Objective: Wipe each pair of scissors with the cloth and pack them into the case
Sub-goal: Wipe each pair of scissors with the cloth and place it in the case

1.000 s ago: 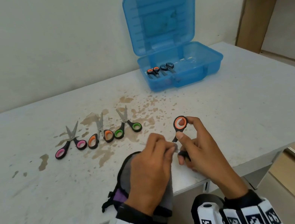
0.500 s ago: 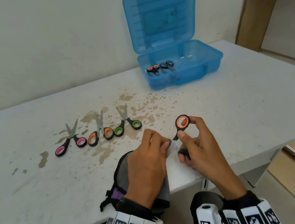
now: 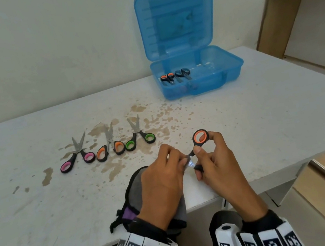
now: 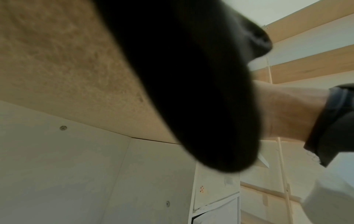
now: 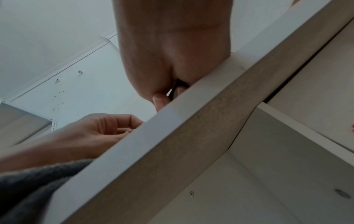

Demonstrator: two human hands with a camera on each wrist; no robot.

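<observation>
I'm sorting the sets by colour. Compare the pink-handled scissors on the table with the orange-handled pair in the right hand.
The pink-handled scissors lie flat on the table; the orange-handled pair is held up off it in the right hand.
The pink pair is untouched, blades bare and slightly parted; the held pair's blades are hidden at the left hand, over the grey cloth.
Both have black handles with coloured ring linings.

A white table with brown spots holds three scissors, a gray cloth and an open blue case
</observation>
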